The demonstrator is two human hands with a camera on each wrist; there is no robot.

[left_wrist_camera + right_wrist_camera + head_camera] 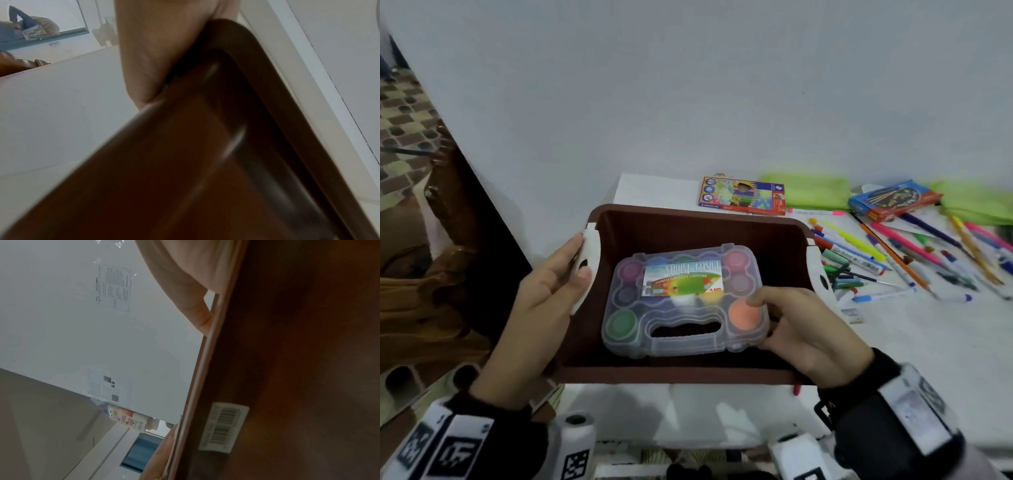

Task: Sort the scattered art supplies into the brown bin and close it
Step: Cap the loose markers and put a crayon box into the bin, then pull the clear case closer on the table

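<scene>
The open brown bin [674, 375] stands on the white table's left end. Inside it lies a clear plastic paint case [681, 305] with coloured pots and a label. My left hand [580, 255] grips the bin's left side, thumb on the white latch [590, 274]. My right hand [767, 318] reaches into the bin and holds the case's right corner, thumb on top by the orange pot. The left wrist view shows my left hand [148, 48] against the bin's brown wall [185, 162]. The right wrist view shows the bin's wall [308, 353] with a barcode sticker [224, 426].
Several markers, pens and brushes [911, 260] lie scattered right of the bin. A coloured-pencil box [743, 195], a blue box [890, 200] and green cloth [811, 192] sit at the back by the wall. Dark wooden furniture [448, 274] stands left of the table [928, 359].
</scene>
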